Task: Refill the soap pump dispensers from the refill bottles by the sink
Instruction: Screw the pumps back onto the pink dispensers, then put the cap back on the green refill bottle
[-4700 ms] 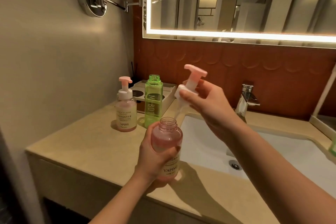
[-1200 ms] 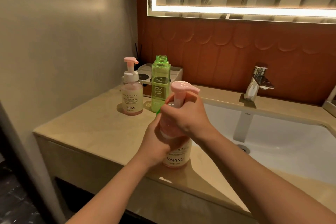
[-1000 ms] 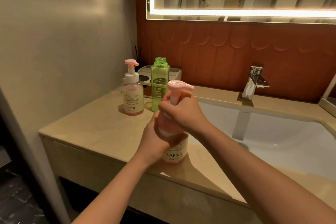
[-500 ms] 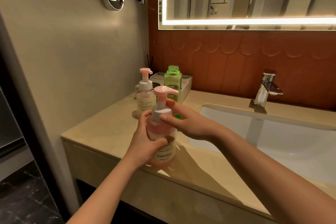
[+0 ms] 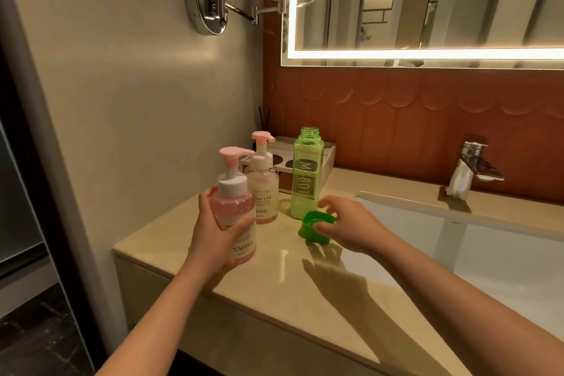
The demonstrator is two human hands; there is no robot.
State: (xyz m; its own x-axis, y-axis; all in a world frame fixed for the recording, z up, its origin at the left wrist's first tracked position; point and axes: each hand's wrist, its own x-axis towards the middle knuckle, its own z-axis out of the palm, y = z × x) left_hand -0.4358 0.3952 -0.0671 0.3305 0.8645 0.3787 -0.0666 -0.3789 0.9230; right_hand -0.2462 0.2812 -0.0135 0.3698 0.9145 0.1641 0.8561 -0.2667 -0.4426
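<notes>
Near the front left corner of the countertop (image 5: 274,287), the left hand (image 5: 210,235) is gripping a pink pump dispenser (image 5: 235,210), fingers and thumb curling round its clear body. The dispenser is standing upright in the grip with its white collar and pink pump head seated on top; whether its base is touching the countertop cannot be told. Just behind it, toward the back left corner, a second pink dispenser (image 5: 263,192) is standing on its own, pump on, partly hidden by the held one. Just to the right of that, the green refill bottle (image 5: 305,174) is standing upright with its threaded neck showing and no cap on it. A shallow tray (image 5: 329,154) is sitting behind both bottles against the back edge. In front of the green bottle, the right hand (image 5: 351,223) is pinching the green cap (image 5: 316,227) between thumb and fingers, holding it tilted with its hollow side facing left, low over the countertop beside the rim of the sink basin (image 5: 488,256). Farther right, the faucet (image 5: 471,171) is rising from the back edge behind the basin, and a lit wall mirror (image 5: 427,9) is glowing above it.
</notes>
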